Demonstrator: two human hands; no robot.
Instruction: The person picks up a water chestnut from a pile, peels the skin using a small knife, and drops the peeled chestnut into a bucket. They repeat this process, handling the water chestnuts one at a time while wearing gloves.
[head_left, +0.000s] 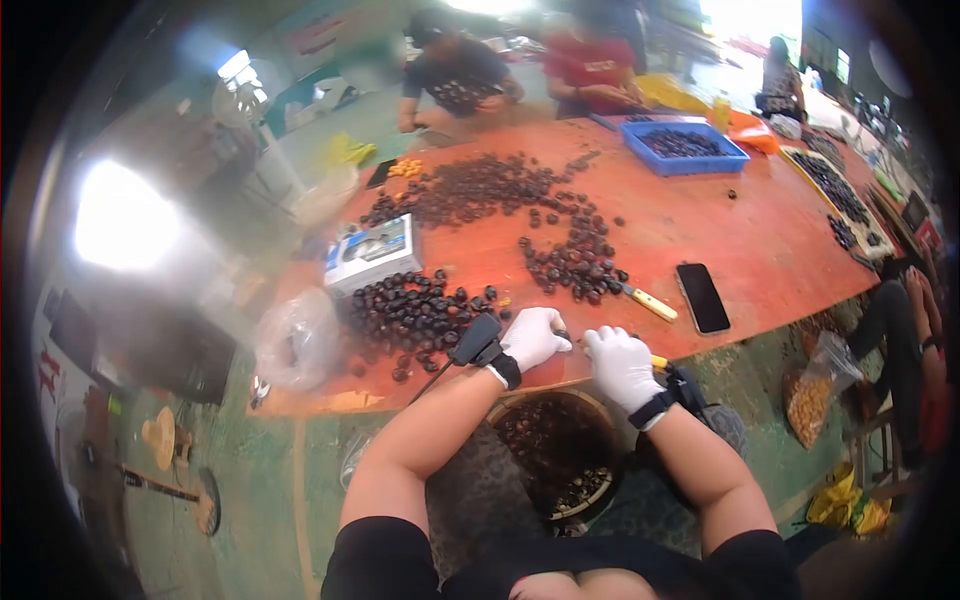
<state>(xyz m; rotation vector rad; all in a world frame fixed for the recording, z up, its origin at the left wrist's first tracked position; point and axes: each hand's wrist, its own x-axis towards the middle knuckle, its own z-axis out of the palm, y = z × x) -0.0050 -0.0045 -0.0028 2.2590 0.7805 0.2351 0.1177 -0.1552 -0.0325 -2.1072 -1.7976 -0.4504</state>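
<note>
Both my hands wear white gloves, with black straps at the wrists. My left hand (535, 338) is closed at the table's near edge, pinching a dark round fruit (563, 335) that shows at its fingertips. Just to its right, my right hand (622, 368) is closed around a knife whose yellow handle end (658, 362) sticks out behind the palm; its blade cannot be made out. Left of my left hand lies a heap of dark plum-like fruits (405, 310). Below my hands, at my lap, a round basket (603, 415) holds dark bits and pits.
On the red table (640, 240) are more fruits (575, 265), another knife (652, 302), a phone (703, 298), a white box (375, 250), a plastic bag (297, 340) and a blue tray (690, 168) of dark pieces. Two people (455, 80) sit across. A bag of nut-like pieces (808, 405) stands right.
</note>
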